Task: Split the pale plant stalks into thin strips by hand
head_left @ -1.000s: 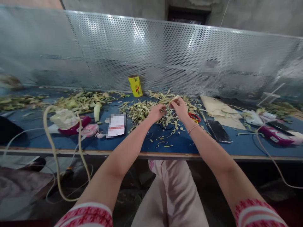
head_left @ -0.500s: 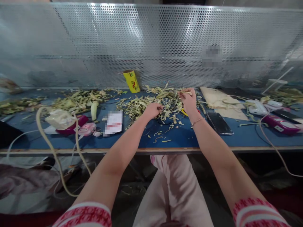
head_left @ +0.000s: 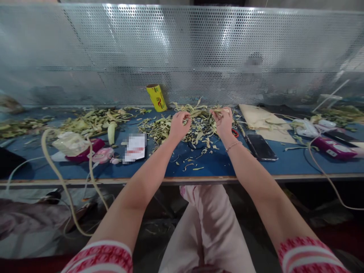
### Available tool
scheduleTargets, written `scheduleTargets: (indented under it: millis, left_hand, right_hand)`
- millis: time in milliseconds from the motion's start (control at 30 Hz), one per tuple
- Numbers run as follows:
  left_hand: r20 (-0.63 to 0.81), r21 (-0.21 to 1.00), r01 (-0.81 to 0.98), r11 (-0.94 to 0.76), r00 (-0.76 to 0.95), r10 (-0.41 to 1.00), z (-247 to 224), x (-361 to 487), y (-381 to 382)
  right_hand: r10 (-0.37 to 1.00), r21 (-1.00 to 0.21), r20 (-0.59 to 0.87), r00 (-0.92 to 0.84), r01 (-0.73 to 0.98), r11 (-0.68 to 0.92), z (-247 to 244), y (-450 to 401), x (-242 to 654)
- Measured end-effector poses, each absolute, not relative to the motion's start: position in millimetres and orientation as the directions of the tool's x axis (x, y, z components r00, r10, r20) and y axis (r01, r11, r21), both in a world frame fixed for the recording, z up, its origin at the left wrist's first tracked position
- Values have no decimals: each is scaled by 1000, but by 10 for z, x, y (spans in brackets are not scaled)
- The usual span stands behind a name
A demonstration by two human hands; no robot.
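Okay, right hand (head_left: 223, 120), grip pinched on pale leaf strips (head_left: 220, 110), left hand (head_left: 180, 124) curled by leaf pile (head_left: 159, 129), grip unclear, phone (head_left: 261, 147) at right.

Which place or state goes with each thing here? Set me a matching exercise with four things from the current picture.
1. yellow tube
2. white paper
3. black phone
4. right hand

A. just right of the right forearm
B. pinching a plant strip in its fingers
C. at the back, near the perforated panel
D. toward the front, left of the left forearm

Pairs: 1-C, 2-D, 3-A, 4-B
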State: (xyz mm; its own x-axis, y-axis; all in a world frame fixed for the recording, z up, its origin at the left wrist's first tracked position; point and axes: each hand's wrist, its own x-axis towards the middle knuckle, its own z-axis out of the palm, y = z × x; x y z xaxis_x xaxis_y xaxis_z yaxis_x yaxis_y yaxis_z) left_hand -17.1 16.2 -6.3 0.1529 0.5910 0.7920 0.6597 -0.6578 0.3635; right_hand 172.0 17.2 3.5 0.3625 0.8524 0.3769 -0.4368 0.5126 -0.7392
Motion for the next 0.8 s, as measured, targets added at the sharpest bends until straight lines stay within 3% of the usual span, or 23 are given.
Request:
scheduleTargets:
  millis: [200, 433, 533, 600, 633, 700, 767, 800]
  left_hand:
    - [790, 271, 594, -757, 312, 528, -125, -83, 214]
    - [844, 343, 595, -727, 144, 516, -91, -38, 172]
    - [801, 416, 573, -706, 136, 583, -61, -15, 147]
    - [731, 516, 531, -672, 136, 669, -55, -4, 131]
    - [687, 576, 500, -647, 134, 714, -57, -3, 125]
    - [603, 692, 413, -592, 122, 789, -71, -13, 126]
    - [548, 771, 319, -552, 110, 829, -94, -40, 153]
    - [531, 795, 283, -536, 102, 841, -107, -58, 176]
  right_hand:
    - [903, -828, 419, 92, -369, 422, -15, 44, 1430]
    - [914, -870, 401, 59, -290, 400, -59, 33, 1373]
    - [923, -919, 376, 78, -98, 382, -71, 78, 1362]
    - [918, -912, 391, 70, 167, 375, -44, 87, 1398]
    - [908, -863, 416, 47, 336, 378, -23, 83, 1443]
    - [870, -645, 493, -12, 666, 375, 18, 70, 1590]
    - [878, -421, 474, 66, 893, 161, 33, 68, 1783]
    - [909, -340, 395, 130, 940, 13, 28, 77, 1879]
